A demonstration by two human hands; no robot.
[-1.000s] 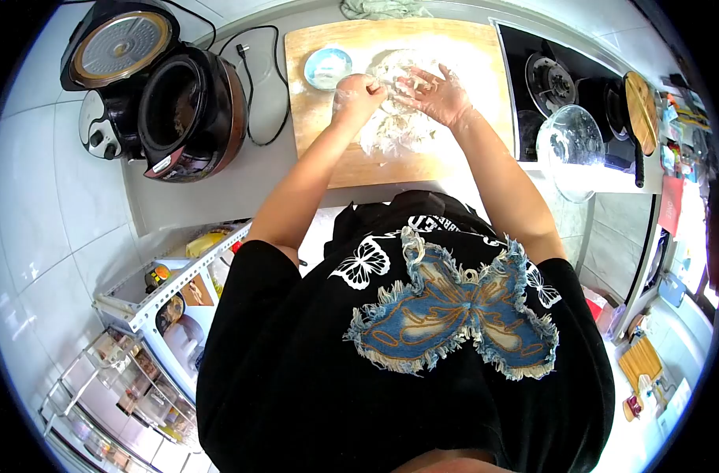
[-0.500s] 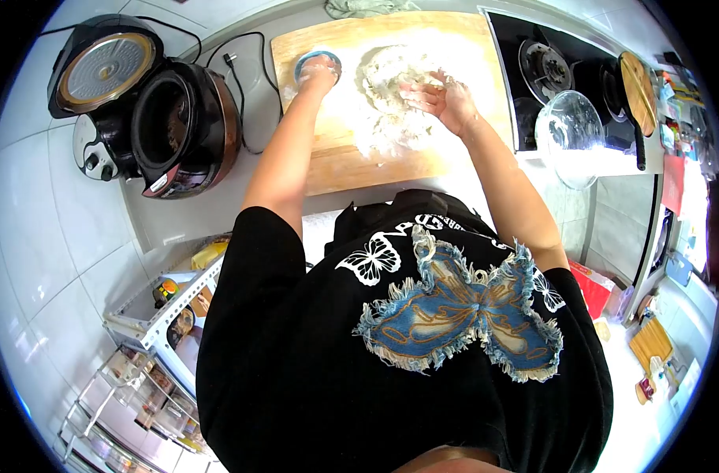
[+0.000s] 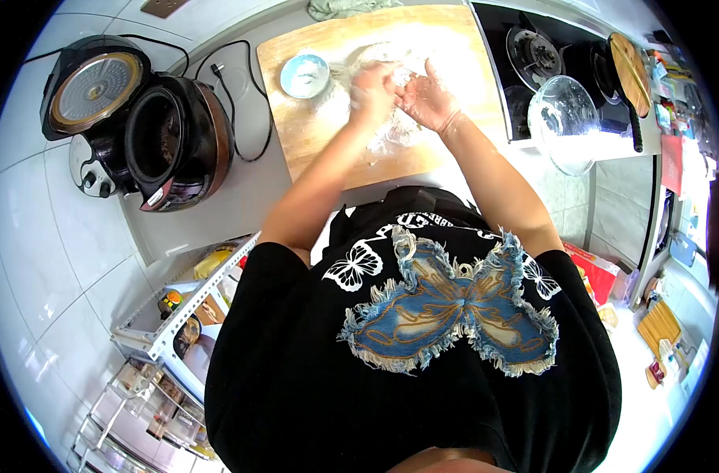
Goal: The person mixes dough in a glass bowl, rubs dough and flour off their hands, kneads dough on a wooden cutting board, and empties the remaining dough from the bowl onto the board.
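Observation:
A shaggy, floury dough mass lies on a wooden board on the counter. My left hand is floured and closed over the dough's top. Beside it, my right hand presses into the dough with fingers spread. The two hands touch each other above the dough. A small blue bowl with white flour stands on the board's left, apart from both hands.
An open rice cooker with its lid raised stands left, its cord trailing towards the board. A glass bowl sits right beside a gas hob. A metal rack is below left.
My left hand left the blue bowl and came back right onto the dough next to my right hand. The view shifted slightly.

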